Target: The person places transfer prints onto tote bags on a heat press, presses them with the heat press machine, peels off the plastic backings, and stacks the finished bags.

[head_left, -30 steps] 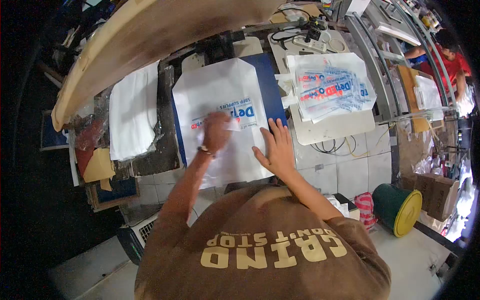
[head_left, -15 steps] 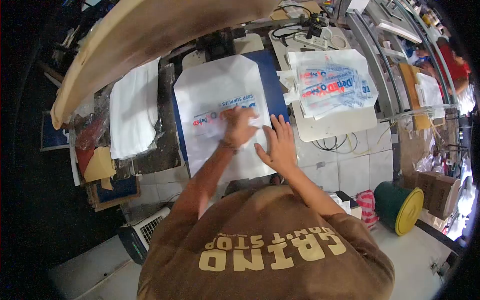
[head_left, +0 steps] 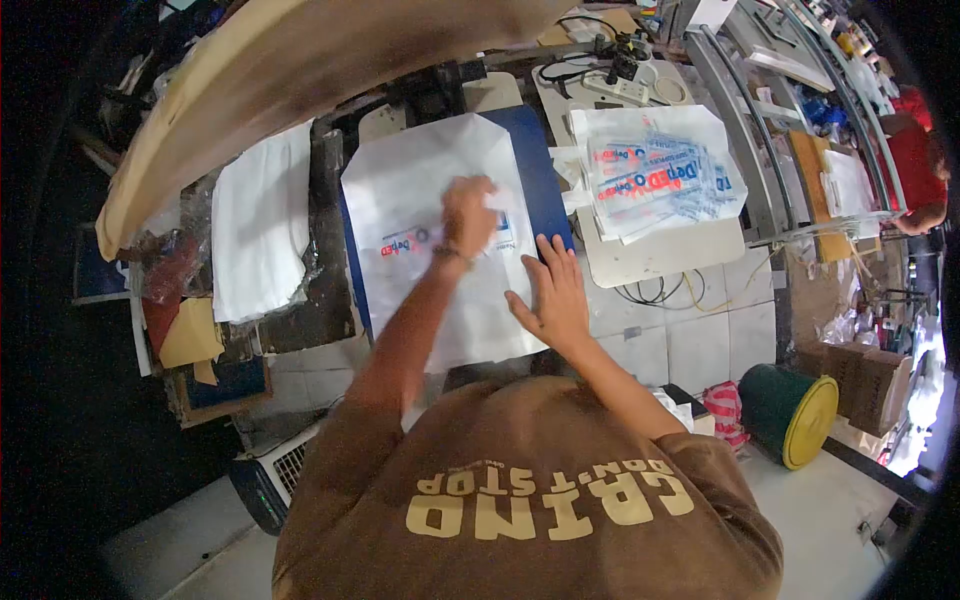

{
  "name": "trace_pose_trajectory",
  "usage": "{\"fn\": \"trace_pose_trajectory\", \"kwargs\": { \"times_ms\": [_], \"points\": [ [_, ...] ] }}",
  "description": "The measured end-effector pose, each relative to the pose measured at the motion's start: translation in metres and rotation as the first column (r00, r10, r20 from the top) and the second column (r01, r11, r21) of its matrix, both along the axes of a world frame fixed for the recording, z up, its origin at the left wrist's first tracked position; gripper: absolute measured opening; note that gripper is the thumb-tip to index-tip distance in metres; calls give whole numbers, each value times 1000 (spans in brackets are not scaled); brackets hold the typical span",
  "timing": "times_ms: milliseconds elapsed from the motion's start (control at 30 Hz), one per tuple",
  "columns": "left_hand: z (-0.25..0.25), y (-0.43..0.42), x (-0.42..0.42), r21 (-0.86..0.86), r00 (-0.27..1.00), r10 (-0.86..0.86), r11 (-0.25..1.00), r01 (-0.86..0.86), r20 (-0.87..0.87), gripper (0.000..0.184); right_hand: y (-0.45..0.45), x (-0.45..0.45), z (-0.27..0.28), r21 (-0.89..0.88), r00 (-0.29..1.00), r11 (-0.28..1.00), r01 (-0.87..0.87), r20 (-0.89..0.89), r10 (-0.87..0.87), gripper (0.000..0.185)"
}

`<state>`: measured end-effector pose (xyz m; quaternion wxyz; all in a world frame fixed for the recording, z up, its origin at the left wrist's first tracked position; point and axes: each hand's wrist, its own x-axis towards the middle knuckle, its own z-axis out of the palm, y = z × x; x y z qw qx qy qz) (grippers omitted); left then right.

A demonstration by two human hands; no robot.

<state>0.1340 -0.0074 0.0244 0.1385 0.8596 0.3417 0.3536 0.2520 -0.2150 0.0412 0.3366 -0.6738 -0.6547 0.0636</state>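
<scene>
A white printed sheet [head_left: 430,310] with cut upper corners lies over a dark blue board [head_left: 542,170]. Red and blue lettering shows on it, partly covered by my left hand [head_left: 468,218]. That hand is blurred, its fingers curled in over the print; whatever they hold is hidden. Flat along the sheet's right edge rests my right hand [head_left: 556,300], fingers apart and nothing in it. To the right, a stack of similar white printed sheets [head_left: 665,175] sits on a pale board [head_left: 640,262].
White folded material [head_left: 262,230] lies at left. A large curved tan object [head_left: 300,65] overhangs the top left. A power strip [head_left: 618,88] with cables sits at the back. Lower right stands a green bin [head_left: 785,410] with a yellow lid. A person in red [head_left: 912,150] is far right.
My left hand has moved up a little over the sheet and its fingers look more curled. Different parts of the print show around it. My right hand stays at the edge.
</scene>
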Motion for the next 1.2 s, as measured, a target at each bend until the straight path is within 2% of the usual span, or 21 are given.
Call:
{"fn": "trace_pose_trajectory", "kwargs": {
  "times_ms": [33,167,200,300,400,467,567,633,700,733,767,800,833,867,933,967,1000,1033,1100,1133,1200],
  "points": [
    [-15,21,-16,55,996,40,997,-45,82,28,-1,0,0,-2,1000,1000,0,3,0,59],
    [-8,10,-19,36,978,191,980,-195,90,24,0,-2,5,7,1000,1000,3,2,-3,59],
    [-5,-10,-5,-70,989,150,986,-150,-7,24,1,-2,7,-6,1000,1000,6,1,-6,58],
    [17,-41,12,11,999,-37,999,37,24,25,0,-1,1,56,1000,998,-5,-5,5,58],
    [-5,4,-50,13,970,244,970,-244,21,27,0,0,-1,60,1000,998,-15,-6,16,56],
    [2,13,-103,75,963,261,961,-266,72,23,1,2,-2,68,1000,997,-22,-2,22,58],
    [17,0,-129,93,908,390,921,-379,-155,26,-3,0,8,55,1000,998,10,22,-11,65],
    [16,-22,-113,9,985,172,985,-172,27,22,-7,-5,29,38,998,998,43,47,-44,71],
    [47,-74,-71,-329,995,55,944,-24,87,30,-7,-12,62,64,920,994,-90,-377,108,85],
    [66,-90,-54,-642,984,-71,750,160,162,36,-6,-20,67,206,872,975,-87,-458,175,82],
    [77,-100,-45,-848,948,-157,426,317,276,42,-7,-17,57,199,873,976,-84,-458,169,82],
    [77,-98,-46,-850,947,-158,419,320,279,42,-8,-7,40,195,864,975,-105,-467,187,75],
    [78,-87,-50,-797,886,-286,396,456,365,43,-11,2,29,193,855,973,-126,-477,205,69],
    [78,-73,-54,-732,801,-407,355,581,439,45,-18,7,26,49,825,998,-40,-562,61,49],
    [54,-27,-57,-831,957,-253,495,253,141,32,-23,27,20,-48,877,997,-53,-481,23,39],
    [53,-15,-52,-683,977,-209,708,181,42,29,-26,32,18,-144,920,988,-54,-392,-7,31],
    [52,-7,-46,-482,989,-141,870,105,-40,26,-27,28,25,-21,927,1000,5,-376,-13,22],
    [49,-1,-37,-485,988,-149,867,112,-37,26,-27,28,30,-24,927,1000,13,-374,-21,22],
    [44,7,-22,-80,980,-181,981,174,-84,21,-25,29,38,-80,969,996,-28,-246,7,23],
    [46,9,-18,-83,979,-187,980,180,-83,21,-24,30,43,-82,969,996,-22,-245,1,23],
    [49,11,-13,-42,957,-218,976,214,-190,22,-21,32,51,-333,982,934,130,-86,-168,22]
  ]
}}
